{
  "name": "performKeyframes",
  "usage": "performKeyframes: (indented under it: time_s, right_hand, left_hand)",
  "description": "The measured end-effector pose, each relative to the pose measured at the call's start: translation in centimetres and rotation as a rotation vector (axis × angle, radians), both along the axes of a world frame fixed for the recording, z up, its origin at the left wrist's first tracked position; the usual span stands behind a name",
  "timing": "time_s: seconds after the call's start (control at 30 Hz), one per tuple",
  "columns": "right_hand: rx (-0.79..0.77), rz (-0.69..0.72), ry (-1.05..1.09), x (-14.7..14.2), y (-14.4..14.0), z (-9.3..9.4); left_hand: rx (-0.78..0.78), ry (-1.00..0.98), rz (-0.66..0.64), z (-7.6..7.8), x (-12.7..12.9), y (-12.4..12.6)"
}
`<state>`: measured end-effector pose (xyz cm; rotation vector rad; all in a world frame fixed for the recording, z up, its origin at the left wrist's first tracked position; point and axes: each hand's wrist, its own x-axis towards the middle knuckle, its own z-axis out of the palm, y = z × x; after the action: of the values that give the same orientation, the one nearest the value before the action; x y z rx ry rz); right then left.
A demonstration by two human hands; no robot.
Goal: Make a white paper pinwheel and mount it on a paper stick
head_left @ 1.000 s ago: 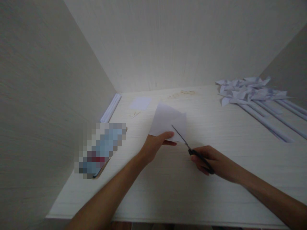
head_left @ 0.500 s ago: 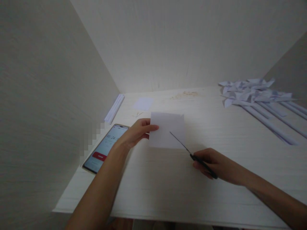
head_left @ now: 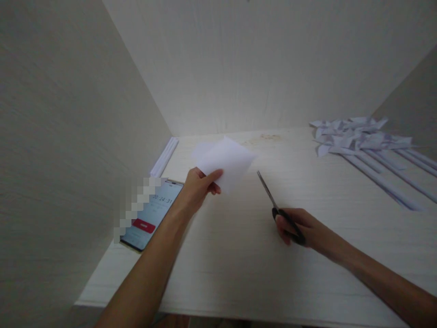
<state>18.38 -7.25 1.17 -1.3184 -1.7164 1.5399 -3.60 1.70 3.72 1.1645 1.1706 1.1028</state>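
Left grip (head_left: 204, 184): thumb above, fingers beneath, pinched on a white paper sheet (head_left: 228, 157) by its near-left edge. Sheet reaches forward and right of this grip, one corner pointing away; no cut can be made out, so it is judged to be at an early stage. Creases, if any, cannot be told.

Right grip (head_left: 297, 224): well apart from the left, closed around the dark handles of a pair of scissors (head_left: 276, 209). Blades almost together, angled forward and leftward from the grip, tips near the sheet but not touching it.

Second sheet (head_left: 200, 149), white: on the desk (head_left: 235, 273), beyond the left grip, partly covered in view by the held one; apparently unworked.

Phone (head_left: 152, 213): left of the left grip, beside the forearm, screen up, showing a row of digits and a red button; one side blurred out.

Bare rods (head_left: 164, 157), white, bundled: forward-left of the left grip, along the side wall (head_left: 85, 136); no heads fitted.

Folded paper heads (head_left: 362, 139) on white stems (head_left: 378, 180): forward-right of the right grip, overlapping, exact count unclear. Judged finished; the two sheets and bare rods seem left.
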Motion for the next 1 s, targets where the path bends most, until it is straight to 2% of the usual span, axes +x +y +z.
performKeyframes:
  time_s: [0.23,0.4,0.67,0.77,1.0]
  right_hand:
    - [0.080,0.058,-0.028,-0.3,-0.2,0.6]
    - [0.053,0.093,-0.033,-0.2,-0.3,0.7]
    - [0.056,0.094,-0.075,-0.1,-0.2,0.1]
    - [0.036,0.104,-0.072,-0.2,-0.2,0.2]
    - [-0.001,0.127,-0.029,-0.2,-0.4,0.7]
  left_hand:
    - [0.079,-0.090,0.118,-0.8,2.4,-1.6]
    - [0.060,-0.104,0.165,-1.8,4.1,-2.9]
    - [0.053,-0.265,0.385,-1.8,3.9,-2.5]
    - [0.076,-0.313,0.409,-1.5,3.9,-2.6]
    - [0.195,-0.155,0.404,-1.6,4.4,-3.3]
